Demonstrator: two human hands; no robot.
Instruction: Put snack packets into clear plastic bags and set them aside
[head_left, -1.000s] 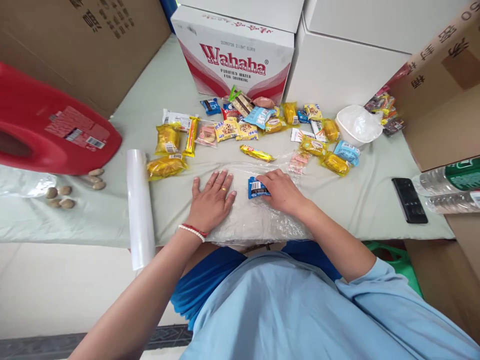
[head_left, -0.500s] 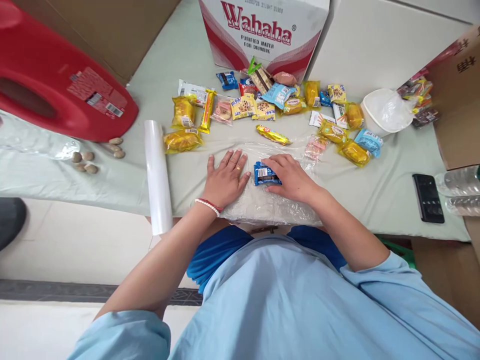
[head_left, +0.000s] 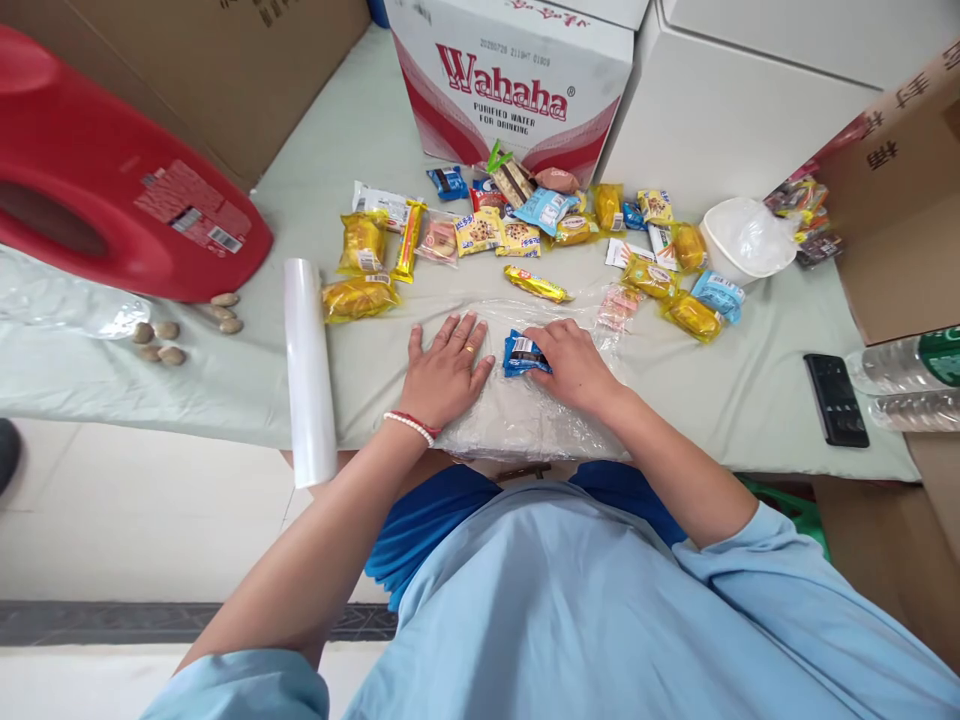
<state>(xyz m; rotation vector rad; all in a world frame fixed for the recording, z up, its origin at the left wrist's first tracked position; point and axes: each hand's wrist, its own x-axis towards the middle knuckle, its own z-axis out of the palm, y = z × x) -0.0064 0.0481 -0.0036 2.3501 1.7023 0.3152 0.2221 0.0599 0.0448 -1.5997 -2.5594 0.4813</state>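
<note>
My left hand (head_left: 440,372) lies flat with fingers spread, on the left edge of a sheet of clear plastic film (head_left: 517,425). Beside it, my right hand (head_left: 574,365) grips the right end of a small blue snack packet (head_left: 523,354) that rests on the film. There seem to be two such packets stacked; the fingers cover part of them. Just beyond is a yellow stick-shaped snack (head_left: 537,284). A pink packet (head_left: 618,307) lies at the film's right side. Left of my left hand stretches a white roll of film (head_left: 310,375).
Several wrapped snacks lie in a row before the Wahaba-style water carton (head_left: 517,100). A white bowl (head_left: 739,255) holds clear plastic. To the right are a black phone (head_left: 836,400) and plastic bottles (head_left: 911,362). A red jug (head_left: 127,190) and several brown nuts (head_left: 166,330) sit left.
The view has tilted up slightly, so more of the carton shows. Both hands keep nearly the same places, the left flat on the film and the right on the blue packet.
</note>
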